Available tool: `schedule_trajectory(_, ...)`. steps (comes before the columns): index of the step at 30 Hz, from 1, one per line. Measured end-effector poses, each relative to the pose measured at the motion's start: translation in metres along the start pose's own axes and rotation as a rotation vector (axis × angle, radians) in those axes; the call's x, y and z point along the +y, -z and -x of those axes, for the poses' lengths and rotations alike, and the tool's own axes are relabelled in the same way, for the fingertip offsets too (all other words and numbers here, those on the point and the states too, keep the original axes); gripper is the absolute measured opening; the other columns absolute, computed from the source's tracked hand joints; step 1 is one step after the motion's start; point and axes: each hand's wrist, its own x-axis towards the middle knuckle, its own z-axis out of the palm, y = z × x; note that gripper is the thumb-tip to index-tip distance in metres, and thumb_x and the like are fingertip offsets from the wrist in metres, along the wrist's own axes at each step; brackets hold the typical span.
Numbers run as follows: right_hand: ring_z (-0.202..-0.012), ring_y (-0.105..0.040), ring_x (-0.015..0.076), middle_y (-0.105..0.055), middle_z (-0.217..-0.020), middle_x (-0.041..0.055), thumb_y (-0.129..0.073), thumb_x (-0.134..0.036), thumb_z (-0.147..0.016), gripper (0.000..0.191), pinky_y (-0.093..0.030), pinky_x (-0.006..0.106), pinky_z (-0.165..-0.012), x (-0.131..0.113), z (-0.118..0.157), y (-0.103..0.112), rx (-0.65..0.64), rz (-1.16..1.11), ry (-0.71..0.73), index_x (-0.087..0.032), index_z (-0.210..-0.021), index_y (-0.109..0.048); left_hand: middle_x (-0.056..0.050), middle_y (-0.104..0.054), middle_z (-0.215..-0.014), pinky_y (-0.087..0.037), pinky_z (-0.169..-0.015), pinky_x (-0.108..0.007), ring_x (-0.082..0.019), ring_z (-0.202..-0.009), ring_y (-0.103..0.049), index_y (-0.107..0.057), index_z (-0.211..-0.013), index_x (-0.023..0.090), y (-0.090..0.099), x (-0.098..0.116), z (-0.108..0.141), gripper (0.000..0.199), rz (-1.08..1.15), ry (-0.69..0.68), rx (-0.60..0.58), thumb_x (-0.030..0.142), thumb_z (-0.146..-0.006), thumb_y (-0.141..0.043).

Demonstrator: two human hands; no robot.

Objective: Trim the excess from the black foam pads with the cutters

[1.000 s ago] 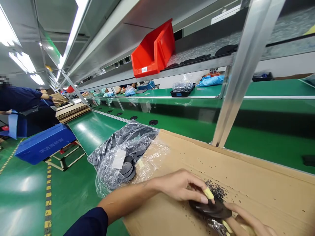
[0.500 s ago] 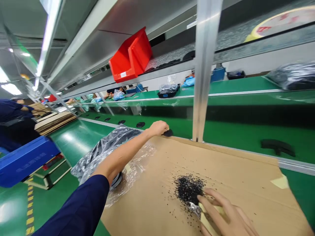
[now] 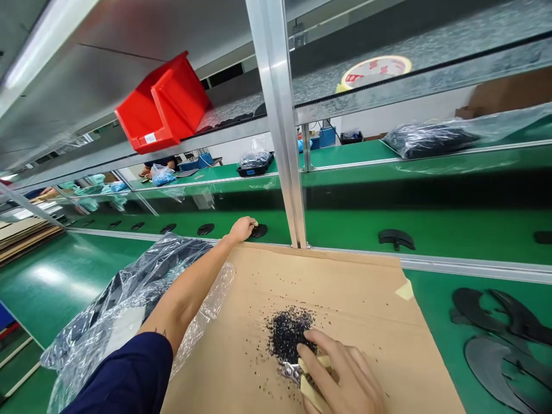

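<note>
"Reaching over the cardboard [image 3: 353, 282], the left hand [image 3: 244, 228] is at a black disc [image 3: 260, 231]. Where exactly does the disc lie?"

"Flat on the green belt [image 3: 345, 227], just past the cardboard's far edge and left of the metal post [image 3: 278, 144]. The hand is at the disc's left side, fingertips at its rim."

"Is the disc gripped?"

"Cannot tell. The fingers are drawn narrow, thumb side hidden; the disc appears to rest on the belt."

"Neighbouring items on the belt?"

"A row of similar discs [image 3: 206, 229] to the left, spaced apart. To the right, beyond the post, a T-shaped piece [image 3: 395, 237]."

"State of the right hand [image 3: 313, 345]?"

"Curled around pliers [image 3: 290, 371]. Their metal head points left, out past the fingers. The disc lies well apart from this hand, farther away and to the left."

"Condition of the cardboard?"

"A heap of black bits [image 3: 287, 333] beside the right fingertips, with strays scattered around it."

"Anything at the sides?"

"A clear bag [image 3: 125, 299] beneath and beside the left forearm. On the green worktop [image 3: 425, 282], right of the cardboard, overlapping curved parts [image 3: 478, 353]."
</note>
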Motion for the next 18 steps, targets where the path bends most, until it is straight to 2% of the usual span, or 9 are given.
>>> schedule_trajectory(6,-0.098,-0.066,0.0233,-0.066,-0.122,0.0154,-0.053,-0.004,-0.082,0.041,-0.050,0.034,-0.078,0.002,-0.001,0.002,-0.026,-0.016,0.005,-0.019,-0.119,-0.063,-0.010,-0.065,-0.120,-0.058,-0.093,-0.042,-0.022,-0.106,-0.066,-0.064,-0.118,0.014,0.007,0.001,0.020,0.027,-0.018,-0.010,0.023,0.032,-0.099,-0.063)
schedule_trajectory(10,-0.103,-0.064,0.0243,-0.065,-0.122,0.0145,-0.055,-0.004,-0.081,0.041,-0.049,0.035,-0.084,-0.003,0.000,0.003,-0.025,-0.013,-0.021,-0.019,-0.119,-0.062,-0.009,-0.066,-0.116,-0.057,-0.094,-0.043,-0.022,-0.105,-0.066,-0.064,-0.115,0.013,0.021,0.019,0.040,0.024,-0.038,-0.070,0.139,0.032,-0.100,-0.061)
schedule_trajectory(12,-0.100,-0.063,0.0240,-0.066,-0.118,0.0120,-0.061,-0.005,-0.078,0.043,-0.049,0.035,-0.083,-0.006,0.001,0.003,-0.073,-0.018,-0.042,-0.020,-0.118,-0.061,-0.012,-0.066,-0.113,-0.055,-0.096,-0.045,-0.023,-0.106,-0.065,-0.064,-0.113,0.012,0.026,0.036,0.053,0.023,-0.036,-0.151,0.207,0.029,-0.104,-0.051)
schedule_trajectory(14,-0.095,-0.062,0.0233,-0.067,-0.109,0.0078,-0.068,-0.007,-0.074,0.044,-0.049,0.035,-0.082,-0.009,0.003,0.002,-0.163,-0.003,-0.055,-0.022,-0.116,-0.061,-0.013,-0.067,-0.110,-0.053,-0.097,-0.044,-0.024,-0.107,-0.064,-0.065,-0.110,0.012,0.028,0.061,0.067,0.028,-0.023,-0.290,0.230,0.028,-0.106,-0.041)
schedule_trajectory(18,-0.092,-0.061,0.0231,-0.068,-0.103,0.0035,-0.077,-0.015,-0.073,0.045,-0.050,0.037,-0.085,-0.009,0.008,-0.003,-0.279,0.047,-0.029,-0.023,-0.114,-0.060,-0.010,-0.070,-0.103,-0.053,-0.093,-0.037,-0.024,-0.101,-0.065,-0.067,-0.100,0.018,0.025,0.134,0.083,0.030,-0.006,-0.638,0.130,0.040,-0.103,-0.048)
